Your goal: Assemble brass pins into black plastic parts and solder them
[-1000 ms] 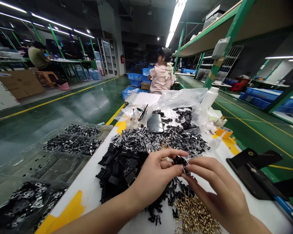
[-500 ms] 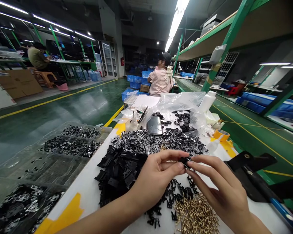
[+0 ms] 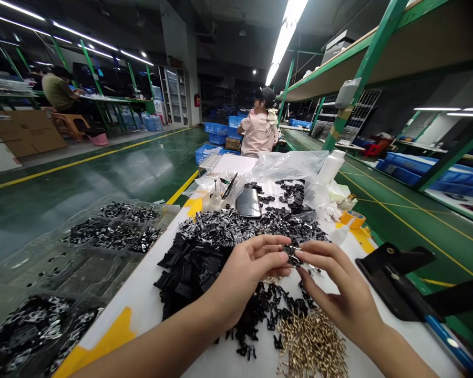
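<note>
My left hand pinches a small black plastic part with shiny metal bits, between thumb and fingers. The fingertips of my right hand are on the part's right end, its thumb lower down. Silver metal clips lie in a wide pile behind the hands. Flat black plastic pieces are heaped left of my left hand. Beneath the hands are small black forked pieces, partly hidden by my left hand. Bent brass-coloured pins form a heap below my right hand.
A phone lies behind the clips, near clear plastic bags. A white bottle and orange tape roll stand at right. A black tool with a blue handle is far right. A compartment tray sits left; a person sits ahead.
Both hands have shifted slightly left with the part. It is turned so that more of its metal shows between the fingertips.
</note>
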### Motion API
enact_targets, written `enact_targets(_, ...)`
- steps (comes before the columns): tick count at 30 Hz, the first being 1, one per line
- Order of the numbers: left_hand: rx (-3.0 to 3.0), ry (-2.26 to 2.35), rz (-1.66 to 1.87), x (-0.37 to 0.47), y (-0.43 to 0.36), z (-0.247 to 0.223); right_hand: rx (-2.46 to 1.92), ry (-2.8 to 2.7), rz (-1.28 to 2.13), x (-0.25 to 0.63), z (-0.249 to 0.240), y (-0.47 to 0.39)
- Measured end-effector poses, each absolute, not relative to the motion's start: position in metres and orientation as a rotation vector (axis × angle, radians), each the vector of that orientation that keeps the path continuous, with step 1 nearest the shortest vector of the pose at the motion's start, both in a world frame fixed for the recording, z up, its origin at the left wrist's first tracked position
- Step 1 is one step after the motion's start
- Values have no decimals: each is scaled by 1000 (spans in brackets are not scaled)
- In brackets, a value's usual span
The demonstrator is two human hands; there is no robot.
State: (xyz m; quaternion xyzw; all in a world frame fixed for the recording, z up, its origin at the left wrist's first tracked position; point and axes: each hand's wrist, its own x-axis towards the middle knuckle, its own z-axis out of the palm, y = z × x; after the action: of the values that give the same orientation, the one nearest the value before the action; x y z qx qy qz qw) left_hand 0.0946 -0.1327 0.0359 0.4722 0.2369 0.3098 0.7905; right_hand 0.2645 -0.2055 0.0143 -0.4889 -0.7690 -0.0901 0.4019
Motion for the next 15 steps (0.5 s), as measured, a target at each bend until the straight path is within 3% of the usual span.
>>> enact_targets(9, 1093, 521, 565, 96, -131, 37, -1225, -1878, -229, 263, 17, -209)
enact_targets(15, 1840, 542, 855, 93, -136, 37, -1314, -1760, 10, 263, 18, -208)
